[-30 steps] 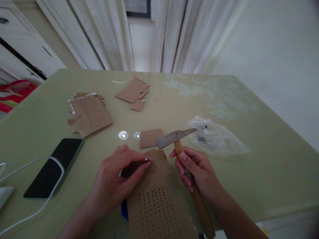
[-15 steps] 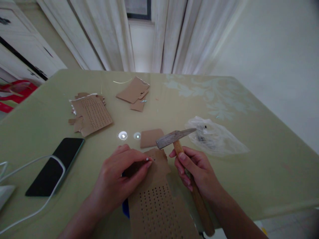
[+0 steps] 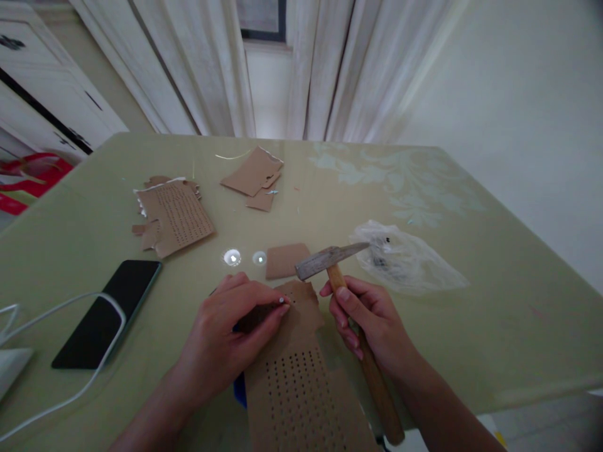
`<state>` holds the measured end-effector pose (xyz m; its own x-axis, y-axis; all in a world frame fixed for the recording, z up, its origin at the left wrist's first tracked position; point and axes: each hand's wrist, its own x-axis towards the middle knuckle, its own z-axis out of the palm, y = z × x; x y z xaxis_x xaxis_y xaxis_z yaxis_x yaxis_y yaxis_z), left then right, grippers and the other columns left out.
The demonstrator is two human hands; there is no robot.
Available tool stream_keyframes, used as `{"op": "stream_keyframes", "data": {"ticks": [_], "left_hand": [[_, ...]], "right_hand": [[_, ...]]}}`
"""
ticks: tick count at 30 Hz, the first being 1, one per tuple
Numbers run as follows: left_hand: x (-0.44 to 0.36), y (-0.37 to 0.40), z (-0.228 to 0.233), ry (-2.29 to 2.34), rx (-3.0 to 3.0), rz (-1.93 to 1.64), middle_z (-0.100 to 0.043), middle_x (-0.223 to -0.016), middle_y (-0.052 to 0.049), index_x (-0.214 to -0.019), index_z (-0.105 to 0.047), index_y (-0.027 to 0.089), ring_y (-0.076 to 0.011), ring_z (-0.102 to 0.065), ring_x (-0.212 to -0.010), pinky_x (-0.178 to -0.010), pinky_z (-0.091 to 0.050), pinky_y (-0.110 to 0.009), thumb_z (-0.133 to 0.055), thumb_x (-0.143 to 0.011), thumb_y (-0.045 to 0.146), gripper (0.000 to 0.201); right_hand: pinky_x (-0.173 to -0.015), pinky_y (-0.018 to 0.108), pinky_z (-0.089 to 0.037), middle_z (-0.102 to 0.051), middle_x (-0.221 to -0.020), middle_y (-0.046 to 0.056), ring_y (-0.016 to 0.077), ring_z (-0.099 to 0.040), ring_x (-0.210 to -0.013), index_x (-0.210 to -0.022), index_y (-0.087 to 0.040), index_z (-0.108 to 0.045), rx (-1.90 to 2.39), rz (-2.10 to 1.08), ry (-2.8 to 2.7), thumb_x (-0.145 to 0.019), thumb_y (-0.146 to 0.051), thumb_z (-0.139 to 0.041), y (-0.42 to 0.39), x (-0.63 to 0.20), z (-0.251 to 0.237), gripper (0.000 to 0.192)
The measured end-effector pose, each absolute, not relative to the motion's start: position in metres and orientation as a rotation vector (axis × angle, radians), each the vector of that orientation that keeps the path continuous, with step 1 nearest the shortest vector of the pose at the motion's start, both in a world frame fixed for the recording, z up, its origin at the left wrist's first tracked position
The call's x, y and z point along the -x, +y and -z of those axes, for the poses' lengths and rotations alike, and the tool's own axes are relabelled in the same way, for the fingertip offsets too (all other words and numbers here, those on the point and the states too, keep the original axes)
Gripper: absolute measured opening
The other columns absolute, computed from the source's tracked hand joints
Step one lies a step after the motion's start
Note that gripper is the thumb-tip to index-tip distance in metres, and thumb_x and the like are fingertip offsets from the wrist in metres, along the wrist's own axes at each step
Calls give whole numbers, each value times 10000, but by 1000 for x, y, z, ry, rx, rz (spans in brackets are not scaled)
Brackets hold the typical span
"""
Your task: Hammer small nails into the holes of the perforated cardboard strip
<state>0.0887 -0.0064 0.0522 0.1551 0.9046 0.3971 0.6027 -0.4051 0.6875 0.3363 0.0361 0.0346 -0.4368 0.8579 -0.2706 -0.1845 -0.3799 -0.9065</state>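
Observation:
My right hand [image 3: 372, 320] grips the wooden handle of a hammer [image 3: 330, 258], whose metal head hovers just above the table. My left hand [image 3: 226, 326] pinches a small nail [image 3: 281, 301] upright against the top of a brown cardboard sheet [image 3: 296, 383] punched with rows of small holes. The sheet lies near the table's front edge, over something blue [image 3: 239, 394] that peeks out at its left side. The hammer head sits slightly right of and above the nail.
A small cardboard piece [image 3: 286, 260] lies beyond the hands. A clear plastic bag [image 3: 405, 257] is at the right. Another perforated sheet [image 3: 175, 213] and cardboard scraps [image 3: 254, 172] lie farther back. A dark phone [image 3: 108, 311] with a white cable [image 3: 61, 307] is at the left.
Almost nothing has changed. Both hands keep their grips and positions; the view has shifted very slightly.

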Motion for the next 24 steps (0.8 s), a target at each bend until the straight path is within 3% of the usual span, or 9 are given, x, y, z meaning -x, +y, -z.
{"op": "stream_keyframes", "data": {"ticks": [24], "left_hand": [[-87,-4,-47,1328,-2194,-1153,-827,-975,42,-1098,-737,255,-140,-664,-789,-785,-478,-340,-712,-1021,107,169]], "right_hand": [[-333,150,-358,-547,-675,-67,50,-418,-408,-1052,-179,-725,1010,-1897,-1209,-1056,-546,-713,36,-338,-30,367]]}}
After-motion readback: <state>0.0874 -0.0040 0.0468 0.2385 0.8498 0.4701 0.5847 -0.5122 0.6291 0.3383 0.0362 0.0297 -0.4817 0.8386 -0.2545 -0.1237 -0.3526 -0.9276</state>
